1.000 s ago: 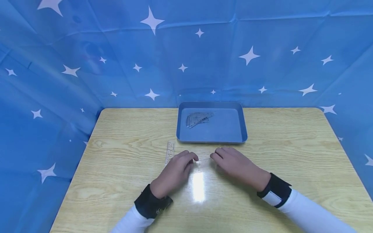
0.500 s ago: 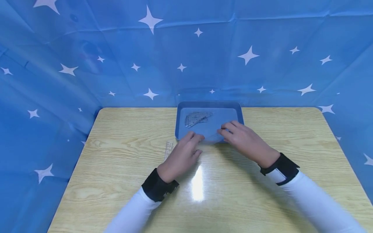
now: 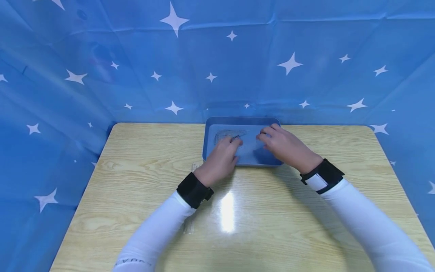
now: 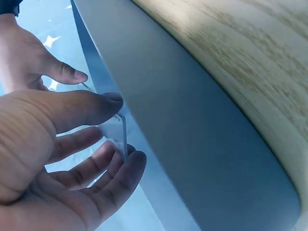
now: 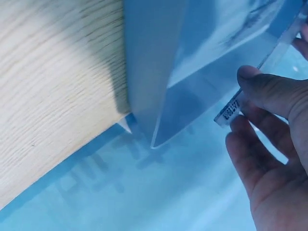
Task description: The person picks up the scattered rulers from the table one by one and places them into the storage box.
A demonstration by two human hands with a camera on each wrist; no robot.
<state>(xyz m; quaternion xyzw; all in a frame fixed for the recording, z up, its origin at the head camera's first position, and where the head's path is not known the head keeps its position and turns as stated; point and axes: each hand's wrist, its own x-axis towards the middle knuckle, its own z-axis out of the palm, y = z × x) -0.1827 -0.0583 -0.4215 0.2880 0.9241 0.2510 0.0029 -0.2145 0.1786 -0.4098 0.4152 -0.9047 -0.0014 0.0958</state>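
A clear plastic drafting piece with small black print [image 5: 229, 112] is held between my two hands over the blue tray [image 3: 258, 165]. My left hand [image 3: 220, 158] grips one end between thumb and fingers, where a cut corner shows in the left wrist view. The other, printed end is pinched by my right hand [image 3: 284, 145]. Its full outline is hard to see against the tray, so ruler or set square I cannot tell. Inside the tray, at the left, lie transparent drafting tools with dark markings [image 3: 222, 134], partly covered by my left hand.
Under my left forearm a clear ruler [image 3: 188, 226] lies on the wooden table [image 3: 289, 234], its middle hidden. A blue curtain with white stars [image 3: 238, 75] hangs behind the table. A bright light reflection marks the wood before the tray.
Both hands have moved forward from the table in front of the tray to above it, carrying the clear piece. My left hand now covers part of the tray's left side.
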